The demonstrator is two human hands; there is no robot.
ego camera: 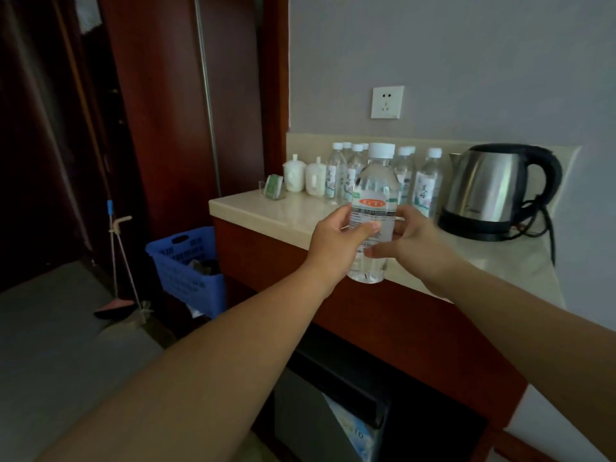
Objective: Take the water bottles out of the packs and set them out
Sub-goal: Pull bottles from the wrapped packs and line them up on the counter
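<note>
Holding one clear bottle (pixel 375 181) upright in the air, white cap up, long axis vertical, base hanging at about the front edge of the counter (pixel 266 208) and not set down. Gripped round the label by the left hand (pixel 333 241) from the left side, thumb across the front, fingers wrapped behind and out of sight. Clasped a little lower on the other side by the right hand (pixel 413 238), thumb reaching across below the label, fingers curled round the back. Both hands about equally near, roughly level, palms facing in.

Straight beyond the bottle, against the back wall: a row (pixel 428 185) of capped bottles standing upright, between two white lidded cups (pixel 295 175) on the left and a steel kettle (pixel 493 188) on the right. Row well apart from the hands, further back on the counter.

Likely next: carrying forward over the edge, keeping the axis vertical, landing the base in front of or beside the row. Possible risk: knocking a standing bottle, or brushing the kettle's cord to the right. No pack in view.
</note>
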